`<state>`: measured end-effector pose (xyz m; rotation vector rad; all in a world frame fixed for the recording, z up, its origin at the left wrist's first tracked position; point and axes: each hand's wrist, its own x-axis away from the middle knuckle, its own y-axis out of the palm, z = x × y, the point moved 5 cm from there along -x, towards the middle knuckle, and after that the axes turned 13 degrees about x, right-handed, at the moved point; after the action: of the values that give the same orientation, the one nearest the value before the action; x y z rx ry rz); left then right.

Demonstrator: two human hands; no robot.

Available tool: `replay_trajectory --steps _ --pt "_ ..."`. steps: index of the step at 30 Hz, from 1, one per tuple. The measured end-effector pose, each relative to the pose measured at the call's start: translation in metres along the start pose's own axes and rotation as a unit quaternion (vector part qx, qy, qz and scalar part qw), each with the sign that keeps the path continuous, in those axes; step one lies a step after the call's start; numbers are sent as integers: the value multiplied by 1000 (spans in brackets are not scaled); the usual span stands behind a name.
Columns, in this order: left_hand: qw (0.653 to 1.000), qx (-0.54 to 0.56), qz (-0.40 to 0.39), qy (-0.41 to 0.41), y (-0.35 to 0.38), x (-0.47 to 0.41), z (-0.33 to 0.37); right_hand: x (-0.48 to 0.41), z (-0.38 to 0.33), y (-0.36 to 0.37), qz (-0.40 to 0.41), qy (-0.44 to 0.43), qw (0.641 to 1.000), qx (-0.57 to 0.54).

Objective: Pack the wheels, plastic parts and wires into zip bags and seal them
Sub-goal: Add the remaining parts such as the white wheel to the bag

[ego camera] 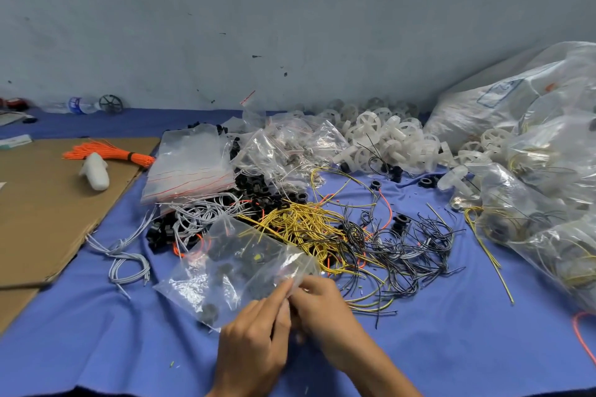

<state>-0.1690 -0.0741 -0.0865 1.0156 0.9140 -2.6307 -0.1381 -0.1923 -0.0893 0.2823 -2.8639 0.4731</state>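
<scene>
spillage looks the main risk: the zip bag (238, 271) holding black plastic parts (209, 311) rests on the bench (451, 348), its mouth pinched by the fingers (278, 294) of left hand (254, 342) and right hand (322, 309); an unpressed gap or a snag on the yellow wires (303, 226) could free them.

Bright, soft light; wide-angle bending at the borders.
The light is even and diffuse and shadows are weak, with a faint one between the left hand (254, 342) and the right hand (325, 306). White glare sits on the clear zip bag (238, 271) and on the large bags (532, 126) at the right. The fingers (277, 295) look slightly blurred; the far white wheels (380, 135) are soft.
</scene>
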Motion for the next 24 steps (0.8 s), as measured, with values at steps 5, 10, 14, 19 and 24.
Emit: replay_trajectory --steps 5,10,14,19,24 --pt "999 38 24 8 -3 1 0 -22 -2 26 -87 71 941 -318" --pt "996 74 47 13 -7 3 3 -21 -17 27 -99 -42 994 -27" --pt "991 104 68 -45 -14 -1 4 -13 -42 11 -52 -211 932 290" --pt "981 109 95 -131 -15 -3 0 6 -44 -38 138 -259 904 310" --pt "981 103 82 -141 -13 -2 0 -16 2 -65 201 -87 834 506"
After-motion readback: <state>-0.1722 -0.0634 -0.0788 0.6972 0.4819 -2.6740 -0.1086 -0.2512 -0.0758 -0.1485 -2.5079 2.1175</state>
